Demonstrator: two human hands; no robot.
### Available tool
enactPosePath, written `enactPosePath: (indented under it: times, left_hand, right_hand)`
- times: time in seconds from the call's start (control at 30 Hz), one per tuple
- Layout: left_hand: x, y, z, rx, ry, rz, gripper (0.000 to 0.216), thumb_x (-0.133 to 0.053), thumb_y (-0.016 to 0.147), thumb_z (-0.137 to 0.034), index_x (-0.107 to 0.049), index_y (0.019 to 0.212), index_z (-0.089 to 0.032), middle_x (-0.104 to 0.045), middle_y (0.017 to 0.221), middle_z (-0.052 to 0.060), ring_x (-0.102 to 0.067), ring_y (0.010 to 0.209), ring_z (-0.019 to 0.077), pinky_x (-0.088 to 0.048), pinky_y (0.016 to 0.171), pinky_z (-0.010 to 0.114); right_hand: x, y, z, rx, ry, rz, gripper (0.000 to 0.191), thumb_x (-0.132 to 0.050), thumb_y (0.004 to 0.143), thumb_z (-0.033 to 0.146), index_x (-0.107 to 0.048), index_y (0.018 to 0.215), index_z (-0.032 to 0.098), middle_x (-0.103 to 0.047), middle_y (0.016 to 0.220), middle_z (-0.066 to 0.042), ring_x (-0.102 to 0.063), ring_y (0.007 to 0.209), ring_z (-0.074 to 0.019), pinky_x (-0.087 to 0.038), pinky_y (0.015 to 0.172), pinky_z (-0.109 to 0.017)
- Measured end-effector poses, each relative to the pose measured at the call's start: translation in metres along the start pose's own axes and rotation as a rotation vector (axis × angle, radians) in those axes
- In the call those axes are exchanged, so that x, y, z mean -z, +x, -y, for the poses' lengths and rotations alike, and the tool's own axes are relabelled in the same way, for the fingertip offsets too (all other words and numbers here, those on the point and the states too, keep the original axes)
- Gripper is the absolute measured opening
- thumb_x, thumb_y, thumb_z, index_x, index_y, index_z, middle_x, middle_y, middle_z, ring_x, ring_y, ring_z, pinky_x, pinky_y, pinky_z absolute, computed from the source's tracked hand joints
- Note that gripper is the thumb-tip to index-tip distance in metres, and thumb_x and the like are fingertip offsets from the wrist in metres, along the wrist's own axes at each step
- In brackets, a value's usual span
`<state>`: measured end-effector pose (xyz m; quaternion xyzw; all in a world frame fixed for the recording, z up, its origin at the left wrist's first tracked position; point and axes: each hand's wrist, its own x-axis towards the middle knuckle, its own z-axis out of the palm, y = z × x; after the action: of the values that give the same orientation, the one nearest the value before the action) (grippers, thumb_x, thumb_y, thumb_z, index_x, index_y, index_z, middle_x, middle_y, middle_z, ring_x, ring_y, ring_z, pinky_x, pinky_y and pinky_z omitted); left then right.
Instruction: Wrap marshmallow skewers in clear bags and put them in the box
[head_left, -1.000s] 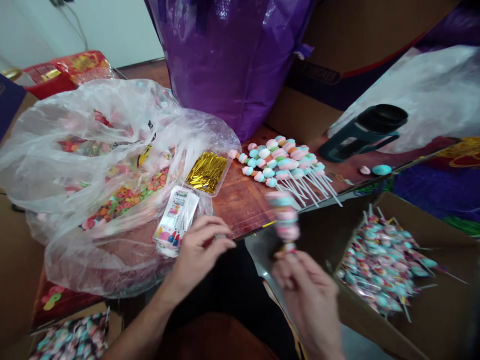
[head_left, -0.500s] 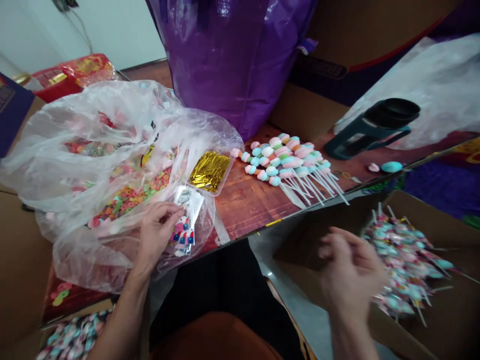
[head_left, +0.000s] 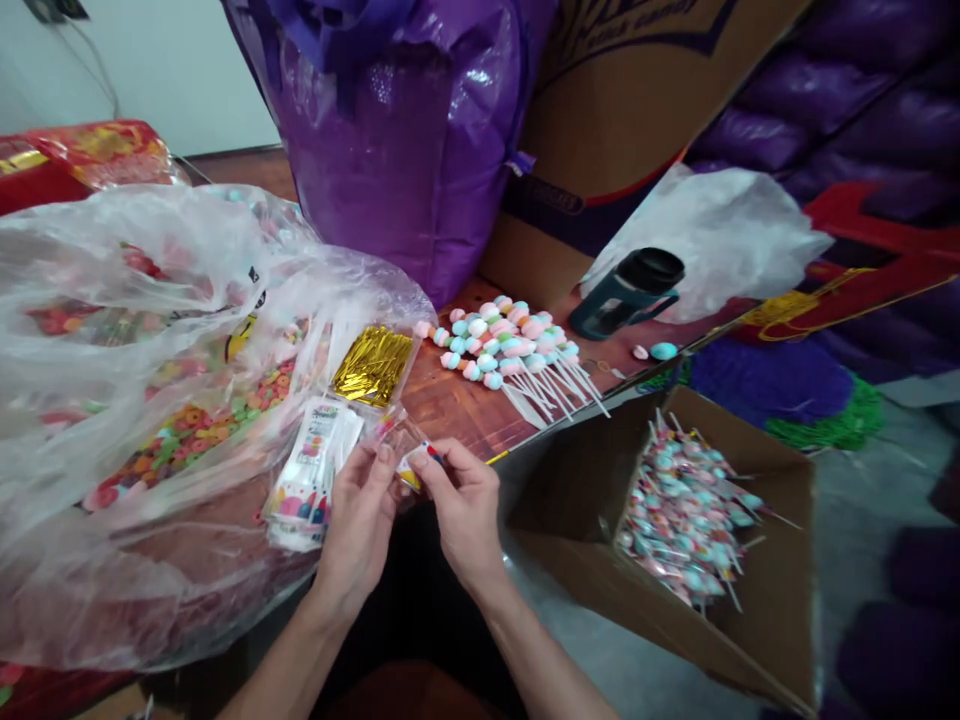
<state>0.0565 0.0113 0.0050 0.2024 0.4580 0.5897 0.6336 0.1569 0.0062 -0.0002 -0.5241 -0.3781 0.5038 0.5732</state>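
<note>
I'm pinching a little clear bag [head_left: 405, 448] between both hands, right over the near edge of the table [head_left: 457, 400]. My left hand [head_left: 360, 520] is gripping its left side and my right hand [head_left: 461, 500] is gripping the right, fingertips closed on it. The stack of printed bags [head_left: 311, 480] is sitting just beside it at 9 o'clock, with the gold ties [head_left: 373, 363] at 11. Marshmallow sticks [head_left: 502, 345] are lying at 1 o'clock, with the mug [head_left: 626, 295] further out past them. The box [head_left: 784, 560] of wrapped sticks is sitting at 3 o'clock, and the big candy bag [head_left: 112, 330] is spreading out at 9.
</note>
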Motion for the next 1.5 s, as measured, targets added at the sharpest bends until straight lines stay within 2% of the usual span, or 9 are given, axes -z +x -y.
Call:
enactPosePath:
  times: [0.17, 0.37, 0.53, 0.7, 0.87, 1.0, 1.17, 1.3, 1.5]
  left_hand:
    - [-0.008, 0.007, -0.004, 0.098, -0.113, -0.037, 0.033, -0.096, 0.055, -0.028, -0.074, 0.078, -0.016, -0.073, 0.079, 0.002, -0.066, 0.072, 0.0112, -0.054, 0.067, 0.02]
    - [-0.014, 0.012, -0.005, 0.155, -0.095, -0.031, 0.034, -0.093, 0.06, -0.038, -0.073, 0.073, -0.014, -0.065, 0.068, -0.001, -0.055, 0.055, 0.007, -0.049, 0.053, 0.018]
    - [-0.012, 0.022, -0.011, 0.119, -0.108, -0.071, 0.035, -0.097, 0.051, -0.026, -0.069, 0.069, -0.013, -0.063, 0.067, -0.003, -0.049, 0.053, 0.0041, -0.045, 0.05, 0.015]
    - [-0.022, 0.027, -0.009, -0.031, -0.145, -0.147, 0.036, -0.096, 0.053, -0.029, -0.069, 0.071, -0.013, -0.061, 0.067, -0.003, -0.048, 0.055, 0.0043, -0.043, 0.049, 0.015]
    - [-0.022, 0.035, -0.015, -0.046, -0.209, -0.231, 0.045, -0.099, 0.046, -0.03, -0.07, 0.076, -0.012, -0.065, 0.074, -0.003, -0.054, 0.059, 0.0052, -0.044, 0.05, 0.015]
    - [-0.015, 0.041, -0.017, 0.018, -0.248, -0.247, 0.044, -0.098, 0.051, -0.031, -0.07, 0.08, -0.014, -0.067, 0.076, -0.002, -0.06, 0.064, 0.0074, -0.05, 0.056, 0.018]
    - [-0.01, 0.043, -0.018, 0.021, -0.309, -0.259, 0.038, -0.094, 0.06, -0.027, -0.069, 0.085, -0.015, -0.07, 0.078, -0.002, -0.064, 0.067, 0.0086, -0.051, 0.059, 0.02]
    - [-0.008, 0.045, -0.02, -0.033, -0.309, -0.286, 0.036, -0.093, 0.063, -0.029, -0.067, 0.084, -0.016, -0.07, 0.077, -0.003, -0.064, 0.066, 0.0076, -0.051, 0.061, 0.019]
    - [-0.008, 0.045, -0.017, -0.084, -0.253, -0.272, 0.044, -0.095, 0.057, -0.037, -0.064, 0.081, -0.016, -0.067, 0.072, -0.005, -0.062, 0.061, 0.0068, -0.049, 0.061, 0.019]
  right_hand:
    - [0.011, 0.007, 0.01, 0.046, -0.104, 0.097, 0.029, -0.063, 0.09, 0.036, -0.059, 0.067, 0.017, -0.051, 0.062, 0.004, -0.043, 0.058, -0.009, -0.036, 0.055, -0.021]
    - [0.022, 0.018, 0.008, 0.053, -0.183, 0.125, 0.044, -0.05, 0.097, 0.043, -0.047, 0.061, 0.019, -0.045, 0.057, 0.004, -0.041, 0.054, -0.0093, -0.033, 0.053, -0.023]
    - [0.037, 0.028, 0.015, 0.115, -0.355, 0.263, 0.045, -0.052, 0.097, 0.041, -0.039, 0.059, 0.02, -0.034, 0.059, 0.006, -0.033, 0.056, -0.0091, -0.027, 0.054, -0.025]
    - [0.049, 0.051, 0.022, 0.273, -0.484, -0.017, 0.038, -0.05, 0.098, 0.039, -0.049, 0.065, 0.02, -0.047, 0.062, 0.004, -0.043, 0.06, -0.012, -0.034, 0.06, -0.025]
    - [0.082, 0.106, 0.023, 0.481, -1.152, -0.499, 0.02, -0.054, 0.095, 0.034, -0.064, 0.087, 0.018, -0.066, 0.085, -0.008, -0.054, 0.078, -0.0215, -0.036, 0.07, -0.031]
    - [0.1, 0.132, 0.017, 0.41, -1.415, -0.492, 0.017, -0.057, 0.092, 0.027, -0.069, 0.089, 0.016, -0.07, 0.086, -0.012, -0.058, 0.08, -0.0255, -0.035, 0.07, -0.033]
    - [0.091, 0.095, 0.019, 0.537, -1.019, -0.466, 0.017, -0.058, 0.092, 0.027, -0.071, 0.084, 0.018, -0.072, 0.081, -0.007, -0.062, 0.075, -0.022, -0.044, 0.074, -0.034]
    - [0.079, 0.034, 0.023, 0.54, -0.631, -0.28, 0.008, -0.066, 0.09, 0.025, -0.07, 0.085, 0.021, -0.069, 0.076, 0.001, -0.062, 0.068, -0.0159, -0.047, 0.067, -0.027]
    - [0.082, -0.007, 0.019, 0.593, -0.643, -0.076, 0.01, -0.065, 0.091, 0.013, -0.07, 0.089, 0.022, -0.07, 0.078, 0.002, -0.063, 0.071, -0.0138, -0.046, 0.068, -0.028]
